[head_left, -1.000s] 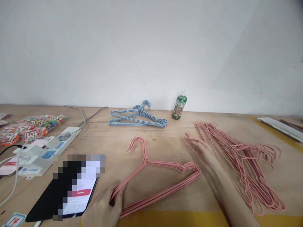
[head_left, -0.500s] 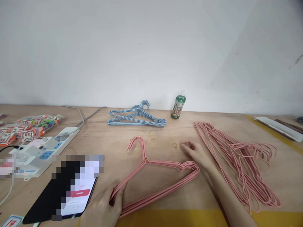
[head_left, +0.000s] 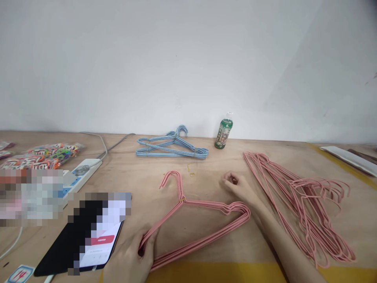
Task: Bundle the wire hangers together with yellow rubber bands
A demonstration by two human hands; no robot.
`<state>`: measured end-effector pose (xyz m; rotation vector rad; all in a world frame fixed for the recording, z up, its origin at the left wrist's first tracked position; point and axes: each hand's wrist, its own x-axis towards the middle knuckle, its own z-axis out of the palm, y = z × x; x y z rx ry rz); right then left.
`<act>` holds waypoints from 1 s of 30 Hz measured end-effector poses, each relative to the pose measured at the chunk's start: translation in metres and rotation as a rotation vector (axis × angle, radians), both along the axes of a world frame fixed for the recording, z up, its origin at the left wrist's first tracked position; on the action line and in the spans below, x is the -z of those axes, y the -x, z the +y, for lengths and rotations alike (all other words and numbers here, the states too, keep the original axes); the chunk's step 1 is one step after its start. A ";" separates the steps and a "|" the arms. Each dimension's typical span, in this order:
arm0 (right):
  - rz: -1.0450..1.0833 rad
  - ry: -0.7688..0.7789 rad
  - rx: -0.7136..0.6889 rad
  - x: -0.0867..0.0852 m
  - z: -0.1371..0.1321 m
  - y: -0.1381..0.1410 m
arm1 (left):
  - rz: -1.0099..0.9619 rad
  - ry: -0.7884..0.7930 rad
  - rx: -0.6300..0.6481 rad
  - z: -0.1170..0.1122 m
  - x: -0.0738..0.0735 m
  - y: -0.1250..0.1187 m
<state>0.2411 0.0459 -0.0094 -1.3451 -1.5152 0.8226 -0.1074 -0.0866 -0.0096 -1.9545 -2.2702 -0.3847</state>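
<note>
Pink hanger bundle (head_left: 206,237): several matching wire hangers, stacked flat on the table (head_left: 203,259) in front of you, hooks together and pointing away, a thin yellow band (head_left: 182,200) round the neck.
Your left hand (head_left: 132,255): closed round the bundle's left corner, hiding it.
Your right hand (head_left: 237,184): beyond the bundle's right shoulder, fingers curled to a narrow gap; you cannot tell whether they pinch anything.
Loose band (head_left: 192,175): yellow, flat, beyond the bundle.
Pink hanger pile (head_left: 309,204): tangled, hooks fanned, right of your right forearm.
Blue hangers (head_left: 176,152): banded, near the wall.
Bottle (head_left: 224,131): green, white-capped, upright.
Phone (head_left: 100,243): partly blurred, just beside your left hand.
Power strip (head_left: 88,169): white, left, partly blurred.
Packets (head_left: 44,157): clear, colourful contents, far left.
</note>
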 end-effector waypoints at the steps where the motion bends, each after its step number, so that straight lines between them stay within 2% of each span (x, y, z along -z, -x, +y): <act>1: 0.043 0.017 0.000 -0.001 -0.002 -0.001 | 0.001 0.000 -0.003 0.000 0.000 0.000; 12: 0.472 0.274 -0.129 -0.010 -0.015 -0.005 | -0.026 0.017 -0.006 0.001 -0.003 -0.002; 18: 0.997 0.385 -0.126 -0.011 -0.015 -0.008 | 0.009 0.003 -0.012 0.000 -0.003 -0.002; 25: 1.134 0.388 -0.090 -0.001 -0.010 -0.020 | 0.009 0.006 -0.014 0.000 -0.003 -0.002; 30: 1.191 0.437 -0.090 0.000 -0.010 -0.018 | -0.016 -0.005 -0.008 0.000 -0.003 -0.002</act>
